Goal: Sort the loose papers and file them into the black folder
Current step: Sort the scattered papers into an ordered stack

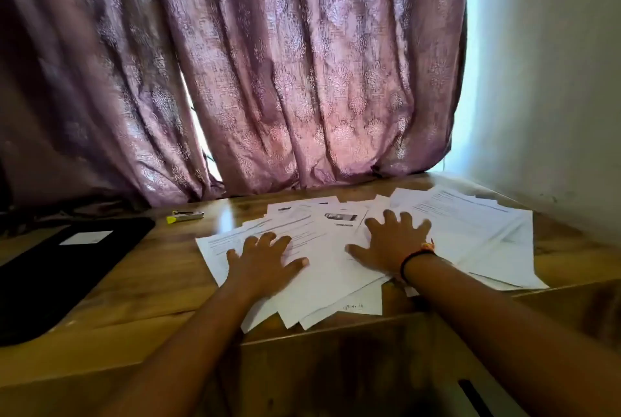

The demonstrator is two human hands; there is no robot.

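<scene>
At the left edge of the frame the black folder (pixel 50 275) lies closed on the wooden tabletop (pixel 141 289), a white label (pixel 86 237) on its cover. A yellow-tipped marker (pixel 185 216) lies just right of it, farther back. In the centre, the left hand (pixel 260 263) presses flat on the loose papers (pixel 470 235), fingers (pixel 268 238) spread and straight. The right hand (pixel 391 242), with a bracelet (pixel 416 253) at its wrist, lies likewise spread on the sheets, which fan out toward the right.

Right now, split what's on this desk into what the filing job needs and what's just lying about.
Job: loose papers, spread across the table; black folder, to their left.
Lying about: yellow highlighter, near the curtain.
</scene>
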